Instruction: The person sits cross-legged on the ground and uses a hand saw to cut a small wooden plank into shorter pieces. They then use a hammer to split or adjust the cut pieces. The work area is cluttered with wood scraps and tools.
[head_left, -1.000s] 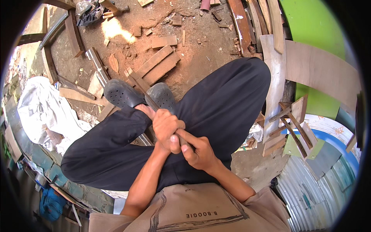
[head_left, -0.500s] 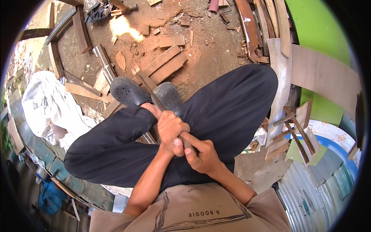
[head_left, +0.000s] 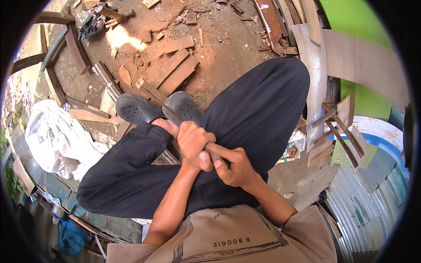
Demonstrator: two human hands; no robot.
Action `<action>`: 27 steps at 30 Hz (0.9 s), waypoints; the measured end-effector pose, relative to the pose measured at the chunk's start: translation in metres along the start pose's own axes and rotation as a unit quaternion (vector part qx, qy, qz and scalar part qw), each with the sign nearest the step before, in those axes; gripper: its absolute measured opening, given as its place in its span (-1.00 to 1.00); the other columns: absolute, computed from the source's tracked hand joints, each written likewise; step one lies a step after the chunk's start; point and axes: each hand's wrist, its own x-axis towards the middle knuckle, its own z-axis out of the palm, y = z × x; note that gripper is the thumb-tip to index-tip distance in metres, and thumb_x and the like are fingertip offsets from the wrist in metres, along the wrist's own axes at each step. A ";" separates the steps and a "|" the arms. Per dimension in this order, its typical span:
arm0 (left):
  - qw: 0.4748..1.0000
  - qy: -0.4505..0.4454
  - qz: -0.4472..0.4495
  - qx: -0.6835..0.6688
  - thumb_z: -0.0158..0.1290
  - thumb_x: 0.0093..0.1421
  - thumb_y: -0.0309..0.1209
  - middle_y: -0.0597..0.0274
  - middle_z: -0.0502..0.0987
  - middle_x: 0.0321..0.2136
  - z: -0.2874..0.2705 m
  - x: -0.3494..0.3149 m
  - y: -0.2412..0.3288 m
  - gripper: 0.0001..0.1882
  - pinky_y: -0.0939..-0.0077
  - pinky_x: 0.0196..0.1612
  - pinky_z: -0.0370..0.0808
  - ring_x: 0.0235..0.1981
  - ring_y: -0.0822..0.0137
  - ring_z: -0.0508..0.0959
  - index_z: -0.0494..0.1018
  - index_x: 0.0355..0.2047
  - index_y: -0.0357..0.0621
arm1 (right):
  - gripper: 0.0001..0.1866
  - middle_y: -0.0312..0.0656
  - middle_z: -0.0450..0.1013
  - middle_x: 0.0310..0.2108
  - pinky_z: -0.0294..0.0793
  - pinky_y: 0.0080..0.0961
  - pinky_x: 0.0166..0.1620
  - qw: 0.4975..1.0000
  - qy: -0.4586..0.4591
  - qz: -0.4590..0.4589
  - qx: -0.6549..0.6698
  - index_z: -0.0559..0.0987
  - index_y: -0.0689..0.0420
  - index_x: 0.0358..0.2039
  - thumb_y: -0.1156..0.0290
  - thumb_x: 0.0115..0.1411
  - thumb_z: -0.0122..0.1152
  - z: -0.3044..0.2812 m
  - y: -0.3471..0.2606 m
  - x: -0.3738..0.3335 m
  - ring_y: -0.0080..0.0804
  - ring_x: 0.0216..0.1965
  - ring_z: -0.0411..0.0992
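Note:
A long, narrow wooden stick [head_left: 157, 94] slants across my lap from between the shoes toward my belly. Around its middle, the fingers of my left hand [head_left: 193, 142] are wrapped. My right hand [head_left: 234, 165] grips the near end just behind, with its thumb and forefinger along the wood. The two hands touch each other, and they hide part of the stick. Its far end lies by the grey clogs [head_left: 136, 108] and some flat wooden boards [head_left: 177, 72] on the ground.
A white cloth [head_left: 57, 136] lies at left, near a wooden frame [head_left: 55, 52]. A hammer [head_left: 112, 13] is at the far left. Long planks [head_left: 274, 26] and a green panel [head_left: 355, 19] line the right, with a small wooden piece of joined sticks [head_left: 337, 127] and corrugated metal sheets [head_left: 355, 210] nearer.
The view has shifted a little, so the ground and the boards sit higher and further left. Both hands keep their hold on the stick, almost unmoved.

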 end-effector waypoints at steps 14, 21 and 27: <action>0.999 -0.017 -0.042 -0.018 -0.26 0.22 -0.10 0.23 0.29 -0.73 -0.005 0.007 0.033 -0.51 0.30 -0.38 0.30 -0.65 0.22 0.29 0.45 -0.61 -0.21 | -0.54 0.02 0.54 -0.52 0.52 -0.49 -0.40 0.998 -0.036 0.050 -0.017 0.53 0.44 0.09 0.37 0.29 0.04 -0.014 -0.038 -0.008 -0.43 -0.51 0.57; 0.997 0.001 -0.080 0.007 -0.03 0.04 -0.29 0.20 0.37 -0.70 0.043 0.048 0.021 -0.80 0.30 -0.44 0.26 -0.67 0.18 0.31 0.47 -0.59 -0.12 | -0.54 -0.40 0.30 -0.65 0.18 -0.65 -0.56 0.964 -0.049 0.231 0.123 0.57 0.34 0.10 0.36 0.33 -0.12 -0.068 -0.052 0.044 -0.71 -0.64 0.21; 0.997 -0.002 -0.069 -0.020 -0.03 0.07 -0.25 0.19 0.39 -0.70 0.012 0.035 0.030 -0.74 0.31 -0.42 0.29 -0.64 0.19 0.35 0.52 -0.57 -0.15 | -0.48 -0.38 0.32 -0.62 0.19 -0.66 -0.53 0.972 -0.092 0.181 0.115 0.44 0.30 0.27 0.30 0.39 -0.05 -0.047 -0.051 0.022 -0.71 -0.60 0.22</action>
